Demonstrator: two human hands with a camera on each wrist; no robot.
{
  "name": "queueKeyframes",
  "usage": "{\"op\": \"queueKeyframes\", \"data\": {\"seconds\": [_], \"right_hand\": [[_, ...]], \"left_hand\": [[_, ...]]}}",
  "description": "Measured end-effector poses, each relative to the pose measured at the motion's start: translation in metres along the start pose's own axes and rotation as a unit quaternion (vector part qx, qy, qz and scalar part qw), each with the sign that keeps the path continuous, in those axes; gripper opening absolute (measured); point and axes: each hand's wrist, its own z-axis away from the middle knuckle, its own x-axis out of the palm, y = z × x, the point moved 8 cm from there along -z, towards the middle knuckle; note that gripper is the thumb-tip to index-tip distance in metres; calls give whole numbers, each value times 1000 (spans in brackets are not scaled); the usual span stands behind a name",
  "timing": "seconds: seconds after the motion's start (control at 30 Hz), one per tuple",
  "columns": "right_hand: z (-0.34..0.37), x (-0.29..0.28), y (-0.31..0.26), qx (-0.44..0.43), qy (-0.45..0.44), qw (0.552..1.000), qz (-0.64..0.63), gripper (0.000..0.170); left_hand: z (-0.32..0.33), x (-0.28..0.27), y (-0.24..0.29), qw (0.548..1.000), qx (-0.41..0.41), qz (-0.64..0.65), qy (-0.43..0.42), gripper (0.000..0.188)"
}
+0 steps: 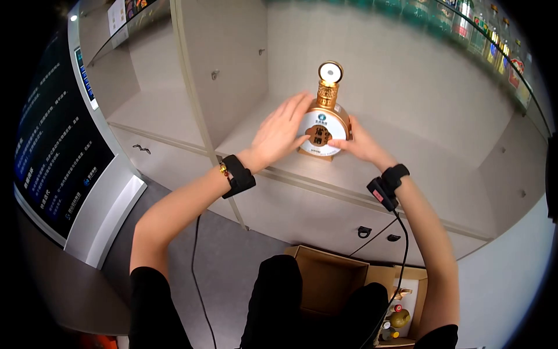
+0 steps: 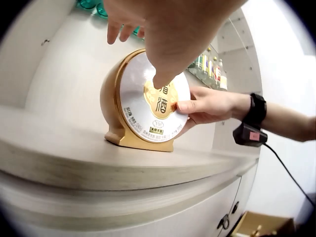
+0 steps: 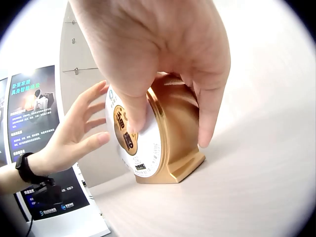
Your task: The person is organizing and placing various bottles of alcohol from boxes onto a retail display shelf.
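A round gold liquor bottle (image 1: 324, 131) with a white front disc and dark characters stands upright on the cabinet shelf. Its gold neck and round cap top rise above it in the head view. My right hand (image 1: 364, 141) grips the bottle's right side, thumb on the white face and fingers around the back, as the right wrist view shows. On the other side, my left hand (image 1: 282, 129) is held beside the bottle with fingers extended and thumb pointing toward the face. The left wrist view shows the bottle's gold foot (image 2: 143, 142) resting on the shelf near its front edge.
Several glass bottles (image 1: 494, 41) line a glass shelf above right. Below, an open cardboard box (image 1: 328, 273) and a box with small bottles (image 1: 400, 317) sit on the floor by my knees. A display screen (image 1: 58, 134) stands left. Cables (image 1: 195, 262) hang from both wrists.
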Motion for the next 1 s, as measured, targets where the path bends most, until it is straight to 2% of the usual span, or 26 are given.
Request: {"op": "queueKeyframes", "data": {"seconds": [0.03, 0.17, 0.23, 0.33, 0.4, 0.47, 0.53, 0.67, 0.73, 0.77, 0.87, 0.9, 1.0], "right_hand": [[-3, 1, 9, 7, -3, 1000, -6, 77], [-20, 8, 39, 41, -34, 998, 36, 84], [-28, 8, 51, 47, -1, 998, 44, 78], [-35, 10, 50, 43, 20, 998, 50, 72], [-38, 11, 60, 131, 9, 989, 67, 69], [-46, 12, 66, 126, 27, 989, 75, 67], [-55, 15, 81, 167, 10, 981, 101, 68], [-79, 19, 98, 150, 37, 973, 169, 66], [-85, 19, 108, 191, 61, 963, 181, 65], [-90, 19, 114, 189, 62, 968, 151, 74], [-114, 25, 131, 187, 43, 967, 170, 75], [-108, 24, 124, 223, 51, 957, 179, 76], [-123, 27, 129, 203, 77, 956, 199, 77]], "left_hand": [[0, 4, 8, 999, 26, -19, -6, 76], [3, 31, 13, 998, 24, -47, -34, 74], [1, 48, 3, 995, -39, -33, -86, 71], [-6, 61, -4, 995, -47, -51, -65, 65], [-11, 72, -8, 994, -58, -54, -72, 62], [-19, 80, -9, 993, -68, -57, -74, 60], [-25, 98, -21, 983, -128, -71, -110, 57], [-34, 116, -36, 982, -143, -67, -104, 57], [-36, 125, -45, 973, -173, -67, -136, 60], [-39, 129, -48, 973, -171, -68, -136, 60], [-43, 137, -59, 972, -169, -77, -143, 62], [-44, 140, -63, 968, -179, -75, -157, 62], [-47, 149, -75, 964, -187, -80, -174, 62]]}}
